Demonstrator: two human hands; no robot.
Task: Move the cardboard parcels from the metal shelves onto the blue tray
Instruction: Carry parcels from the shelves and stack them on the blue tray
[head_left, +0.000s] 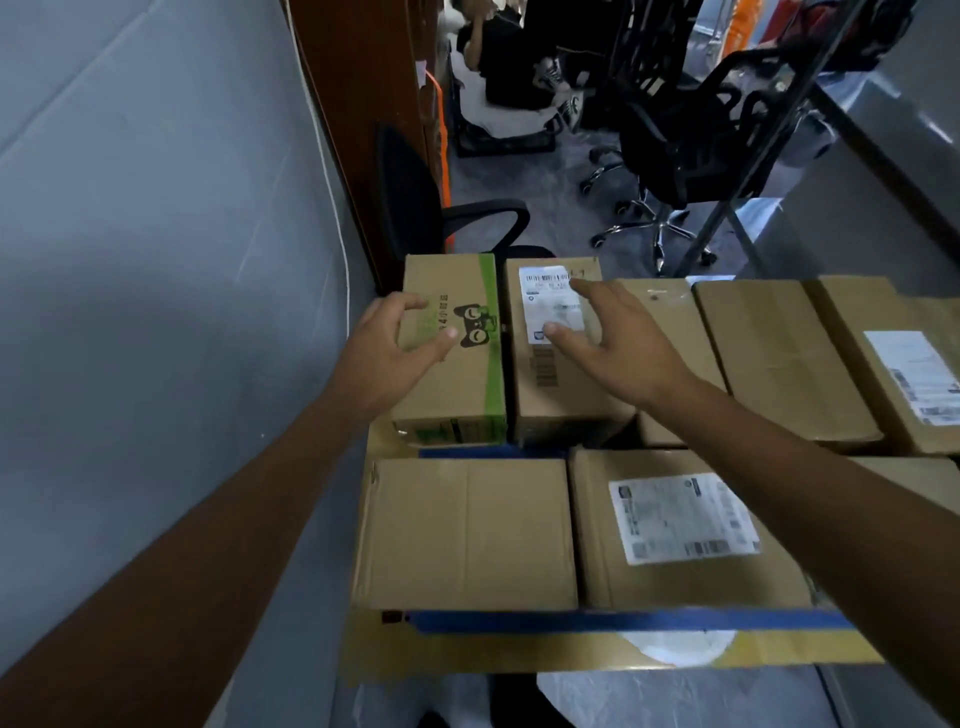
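Note:
Several cardboard parcels lie packed on the blue tray (623, 621), whose rim shows at the front. At the back left stands a parcel with green tape and a black cat logo (457, 384). My left hand (395, 343) rests on its left top edge, fingers loosely spread. Beside it is a parcel with a white label (550, 384); my right hand (618, 338) hovers open just over that label. In front lie a plain parcel (467, 530) and a labelled parcel (680, 525). More parcels (779, 358) fill the right.
A grey wall (156, 260) runs along the left. Black office chairs (675, 145) stand on the floor behind the tray, and a person sits far back. A metal shelf post (753, 156) slants at the right. A flat cardboard sheet (519, 654) sticks out under the tray's front.

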